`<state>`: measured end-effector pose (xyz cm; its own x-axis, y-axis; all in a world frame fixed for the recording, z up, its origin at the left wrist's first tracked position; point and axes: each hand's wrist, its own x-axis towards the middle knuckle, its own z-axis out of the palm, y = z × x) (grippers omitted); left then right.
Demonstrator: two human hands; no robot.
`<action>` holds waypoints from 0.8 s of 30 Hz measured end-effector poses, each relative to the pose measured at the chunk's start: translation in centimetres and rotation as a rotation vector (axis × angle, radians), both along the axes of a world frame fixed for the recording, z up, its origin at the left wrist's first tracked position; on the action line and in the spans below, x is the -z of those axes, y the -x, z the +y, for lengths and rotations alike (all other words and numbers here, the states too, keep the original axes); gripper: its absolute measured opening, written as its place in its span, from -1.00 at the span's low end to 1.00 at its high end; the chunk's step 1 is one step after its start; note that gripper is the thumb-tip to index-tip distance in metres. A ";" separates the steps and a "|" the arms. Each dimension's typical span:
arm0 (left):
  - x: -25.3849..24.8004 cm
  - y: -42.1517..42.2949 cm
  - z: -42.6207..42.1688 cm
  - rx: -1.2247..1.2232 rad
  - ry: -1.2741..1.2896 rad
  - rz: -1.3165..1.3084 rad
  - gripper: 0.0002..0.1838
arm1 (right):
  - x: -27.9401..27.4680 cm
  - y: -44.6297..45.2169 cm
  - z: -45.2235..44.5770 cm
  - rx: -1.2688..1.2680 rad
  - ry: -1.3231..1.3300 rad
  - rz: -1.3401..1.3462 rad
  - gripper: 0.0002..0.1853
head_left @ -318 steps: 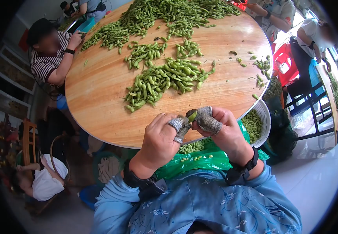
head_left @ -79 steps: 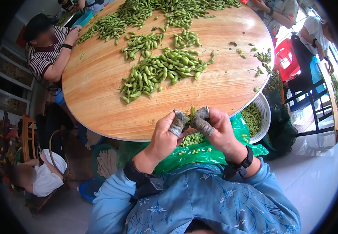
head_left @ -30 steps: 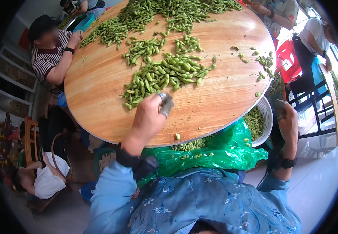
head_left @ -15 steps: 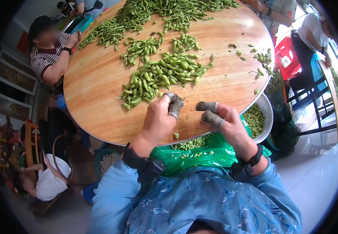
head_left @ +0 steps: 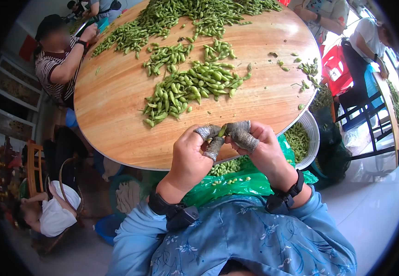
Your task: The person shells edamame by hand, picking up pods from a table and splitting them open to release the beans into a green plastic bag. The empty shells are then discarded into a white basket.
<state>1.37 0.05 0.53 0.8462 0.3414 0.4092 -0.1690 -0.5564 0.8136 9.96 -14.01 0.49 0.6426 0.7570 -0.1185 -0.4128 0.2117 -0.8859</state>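
Wrapped thumb and finger of my left hand (head_left: 193, 149) pinch one end of a green pod (head_left: 222, 130). My right hand (head_left: 262, 146), with grey wraps on its thumb and finger too, closes on the pod's other side, and the two hands nearly meet at the near edge of the round wooden table (head_left: 130, 138). Beyond them lies a small heap of pods (head_left: 192, 87). Under my hands, a green plastic bag (head_left: 236, 184) holds shelled beans (head_left: 227, 167) on my lap.
A large pod pile (head_left: 176, 18) covers the table's far side. A white basket (head_left: 316, 138) of pods stands right of the bag. One person (head_left: 59, 60) sits at the left; others are around. A blue basin (head_left: 108, 226) is on the floor, a red chair (head_left: 336, 71) at the right.
My left hand has come back from beside the small heap toward the table's near edge. My right hand has come in from the right side, and both now meet at a pod.
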 end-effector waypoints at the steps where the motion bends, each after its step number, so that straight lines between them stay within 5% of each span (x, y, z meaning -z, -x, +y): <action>1: -0.1 0.1 0.0 0.008 -0.069 0.010 -0.79 | 0.1 0.2 0.0 -0.008 0.008 -0.019 -0.84; 19: 0.4 0.4 0.1 0.072 -0.481 -0.074 -0.78 | 0.5 0.4 0.0 -0.044 0.054 0.019 -0.89; 22: 0.9 0.7 -0.2 0.052 -0.207 0.020 -0.84 | 1.3 0.6 0.2 -0.027 -0.013 0.074 -0.90; 24: 1.5 0.6 -0.4 0.072 0.354 0.069 -0.88 | 1.6 0.6 0.4 -0.004 -0.048 0.038 -0.90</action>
